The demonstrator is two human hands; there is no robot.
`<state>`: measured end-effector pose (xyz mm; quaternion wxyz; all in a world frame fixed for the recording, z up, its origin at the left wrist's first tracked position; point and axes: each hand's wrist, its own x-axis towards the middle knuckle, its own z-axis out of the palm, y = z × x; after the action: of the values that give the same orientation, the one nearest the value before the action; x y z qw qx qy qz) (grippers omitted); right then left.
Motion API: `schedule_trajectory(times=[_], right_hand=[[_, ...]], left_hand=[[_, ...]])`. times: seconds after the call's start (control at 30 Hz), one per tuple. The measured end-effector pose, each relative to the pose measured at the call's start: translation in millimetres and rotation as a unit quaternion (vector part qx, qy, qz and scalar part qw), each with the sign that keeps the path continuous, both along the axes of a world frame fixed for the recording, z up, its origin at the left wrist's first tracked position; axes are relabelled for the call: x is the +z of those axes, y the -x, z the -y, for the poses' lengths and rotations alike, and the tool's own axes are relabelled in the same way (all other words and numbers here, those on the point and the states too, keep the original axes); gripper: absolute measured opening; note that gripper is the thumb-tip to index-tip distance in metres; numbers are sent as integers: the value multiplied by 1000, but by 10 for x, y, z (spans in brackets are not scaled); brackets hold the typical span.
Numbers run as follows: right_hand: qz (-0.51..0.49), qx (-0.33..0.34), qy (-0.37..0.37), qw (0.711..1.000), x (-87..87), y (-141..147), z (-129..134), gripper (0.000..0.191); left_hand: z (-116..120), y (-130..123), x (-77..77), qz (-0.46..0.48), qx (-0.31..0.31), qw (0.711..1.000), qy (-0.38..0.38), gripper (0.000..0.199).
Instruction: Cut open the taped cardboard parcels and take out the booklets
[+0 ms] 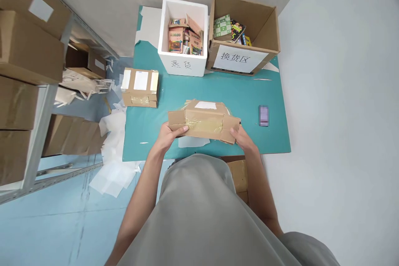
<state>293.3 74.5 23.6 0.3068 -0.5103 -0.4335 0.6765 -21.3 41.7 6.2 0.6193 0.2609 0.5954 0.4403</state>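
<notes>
A flattish brown cardboard box (204, 122) with clear tape and a white label is held between my two hands, above the near edge of the green table. My left hand (170, 135) grips its left end, thumb on the taped side. At the right end, my right hand (242, 136) grips the cardboard, its thumb pressed on the front. Both hands' other fingers are hidden behind the box. Under the box, part of a white paper sheet (193, 141) shows on the table.
On the green table (215, 89) are a taped cardboard parcel (140, 87), a phone (263, 115), a white foam box (182, 64) of booklets and a cardboard carton (262, 56) holding books. Left stands a metal shelf (40, 124) with boxes; white paper (116, 153) lies beside it.
</notes>
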Motion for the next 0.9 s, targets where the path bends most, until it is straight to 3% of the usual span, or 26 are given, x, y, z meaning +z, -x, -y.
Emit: schedule_trajectory(times=[0.1,0.17,0.33,0.47,0.6,0.73,0.9], right_hand=[[-23,-29,26,999,-125,20,60,95],[-38,-30,26,998,-153,44,64,88],[-33,91,-50,994,-168,92,-13,40],[35,140,-139,980,-175,89,-57,46],[86,71,-203,973,-261,-10,-100,63],[157,-7,-213,964,-426,-98,-179,64],[286,-125,-284,907,-450,-101,-233,90]], left_hand=[[39,120,12,-6,3,1000,-4,67],[63,197,9,-1,13,1000,-12,66],[101,314,10,28,40,999,0,63],[102,332,11,34,58,998,3,59],[87,337,20,40,74,996,-7,56],[56,333,63,33,52,998,4,57],[-8,359,180,22,-8,1000,15,58]])
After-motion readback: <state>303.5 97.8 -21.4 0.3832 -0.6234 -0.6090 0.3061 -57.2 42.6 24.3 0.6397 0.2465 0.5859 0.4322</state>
